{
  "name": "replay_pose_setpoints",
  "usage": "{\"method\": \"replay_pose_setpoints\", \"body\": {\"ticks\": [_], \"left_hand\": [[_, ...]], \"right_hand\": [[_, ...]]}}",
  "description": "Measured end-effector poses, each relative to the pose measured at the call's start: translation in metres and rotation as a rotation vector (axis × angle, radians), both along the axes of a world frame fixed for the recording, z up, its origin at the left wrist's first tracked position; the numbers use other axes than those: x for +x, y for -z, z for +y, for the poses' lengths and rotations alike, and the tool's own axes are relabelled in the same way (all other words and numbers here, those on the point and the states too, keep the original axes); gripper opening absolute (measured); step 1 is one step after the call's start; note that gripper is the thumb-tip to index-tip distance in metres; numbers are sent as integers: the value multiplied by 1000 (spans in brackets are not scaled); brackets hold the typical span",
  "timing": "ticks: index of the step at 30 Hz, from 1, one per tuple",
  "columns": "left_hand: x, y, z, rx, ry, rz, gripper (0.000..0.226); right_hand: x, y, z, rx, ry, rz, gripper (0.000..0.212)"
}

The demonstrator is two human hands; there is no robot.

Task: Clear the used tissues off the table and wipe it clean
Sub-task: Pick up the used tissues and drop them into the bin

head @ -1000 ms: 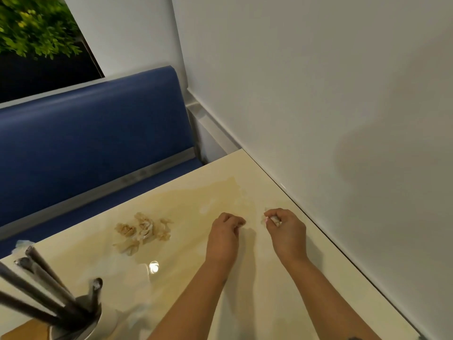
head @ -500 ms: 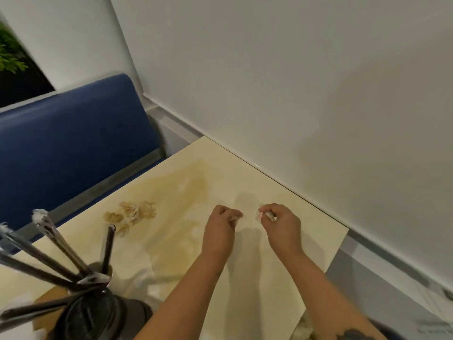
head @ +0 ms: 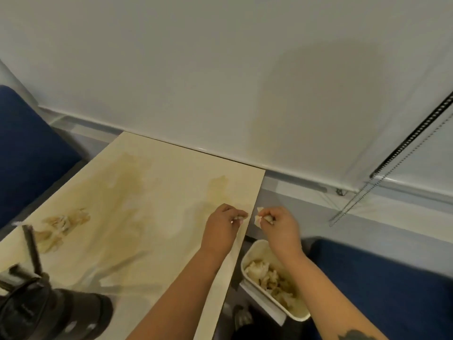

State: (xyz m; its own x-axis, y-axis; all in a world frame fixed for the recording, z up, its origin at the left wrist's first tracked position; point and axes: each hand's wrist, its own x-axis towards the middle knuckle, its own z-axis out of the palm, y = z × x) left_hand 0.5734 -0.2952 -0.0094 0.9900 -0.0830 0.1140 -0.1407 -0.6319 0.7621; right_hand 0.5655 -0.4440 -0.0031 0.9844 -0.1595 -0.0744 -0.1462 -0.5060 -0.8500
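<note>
Your hands hold tissue scraps at the table's right edge, above the bin.

Your right hand (head: pixel 278 223) pinches a small white tissue scrap (head: pixel 259 217) just past the cream table (head: pixel 157 182), over the white waste bin (head: pixel 255 249) that already holds crumpled tissues. Your left hand (head: pixel 221 228) is curled, pinching a pale bit at its fingertips over the table's edge. A pile of used tissues (head: pixel 60 223) lies far left on the stained top, near a dark utensil holder (head: pixel 36 312).
</note>
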Motion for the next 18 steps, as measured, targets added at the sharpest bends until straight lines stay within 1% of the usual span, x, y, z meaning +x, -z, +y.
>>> {"method": "replay_pose_setpoints", "body": {"ticks": [5,9,14,16,18], "left_hand": [[-6,18,-44,-3,130,76,20],[-8,37,-67,82,229,142,24],[-11,56,-82,220,330,348,29],[-11,64,-83,273,339,431,34],[-10,68,-82,288,326,457,36]], "right_hand": [[-22,15,-45,-50,99,12,12],[-34,27,-68,-84,152,36,12],[-46,43,-86,-91,193,69,14],[-50,48,-91,-98,204,90,15],[-53,52,-94,-112,206,109,14]]}}
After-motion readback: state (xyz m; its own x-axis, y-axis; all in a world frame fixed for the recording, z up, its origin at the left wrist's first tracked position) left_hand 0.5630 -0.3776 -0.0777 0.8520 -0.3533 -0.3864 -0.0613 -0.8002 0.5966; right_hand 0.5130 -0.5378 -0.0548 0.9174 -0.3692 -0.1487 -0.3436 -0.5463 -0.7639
